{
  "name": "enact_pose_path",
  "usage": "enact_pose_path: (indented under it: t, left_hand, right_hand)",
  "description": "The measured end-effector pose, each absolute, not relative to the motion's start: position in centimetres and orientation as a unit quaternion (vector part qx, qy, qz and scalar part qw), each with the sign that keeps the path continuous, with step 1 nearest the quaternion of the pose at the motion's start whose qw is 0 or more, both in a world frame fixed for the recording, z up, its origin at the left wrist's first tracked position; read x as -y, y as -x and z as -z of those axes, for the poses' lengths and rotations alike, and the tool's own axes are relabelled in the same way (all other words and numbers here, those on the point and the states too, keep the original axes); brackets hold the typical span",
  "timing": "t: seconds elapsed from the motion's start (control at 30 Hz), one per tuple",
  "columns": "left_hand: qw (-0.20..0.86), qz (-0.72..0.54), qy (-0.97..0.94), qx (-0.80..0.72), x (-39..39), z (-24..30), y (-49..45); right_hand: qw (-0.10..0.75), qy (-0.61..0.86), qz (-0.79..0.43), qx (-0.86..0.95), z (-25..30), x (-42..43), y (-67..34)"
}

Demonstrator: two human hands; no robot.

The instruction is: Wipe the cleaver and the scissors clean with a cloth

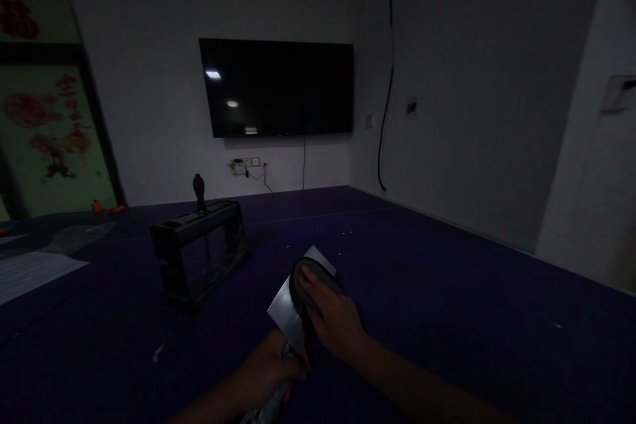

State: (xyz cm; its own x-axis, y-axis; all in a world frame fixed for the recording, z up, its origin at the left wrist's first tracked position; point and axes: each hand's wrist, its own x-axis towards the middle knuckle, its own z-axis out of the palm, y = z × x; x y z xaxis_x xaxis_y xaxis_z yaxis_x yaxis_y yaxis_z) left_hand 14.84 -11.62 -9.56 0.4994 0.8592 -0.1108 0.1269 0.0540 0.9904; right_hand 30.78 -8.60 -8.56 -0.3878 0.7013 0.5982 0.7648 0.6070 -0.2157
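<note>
My left hand (275, 368), low in the middle, is closed around the handle end of a cleaver (284, 310) with a broad, shiny metal blade. The blade slants up and to the right, and one corner shows past the far side of a dark grey oval pad (297, 291) with a black rim. My right hand (335, 315) presses this pad onto the blade, fingers laid together along its top. Something pale and crumpled (265, 411) shows below my left hand; I cannot make out what it is.
A black knife stand (171, 262) with an upright black handle (199, 192) stands to the left on the dark blue surface (422, 291). Paper sheets (34, 271) and clear plastic (79, 236) lie at the far left. A television (278, 89) hangs on the wall.
</note>
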Motion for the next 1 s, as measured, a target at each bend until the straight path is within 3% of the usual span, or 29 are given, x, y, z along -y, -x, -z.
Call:
enact_pose_path:
  t: [0.73,1.0]
  left_hand:
    - [0.616,-0.315,-0.599,-0.403,11.41,9.68,-14.9]
    - [0.61,-0.331,-0.601,-0.397,11.52,9.99,-14.88]
  right_hand:
    - [0.279,0.457,0.051,0.843,8.14,8.84,-30.61]
    - [0.295,0.451,0.046,0.841,8.06,8.91,-30.61]
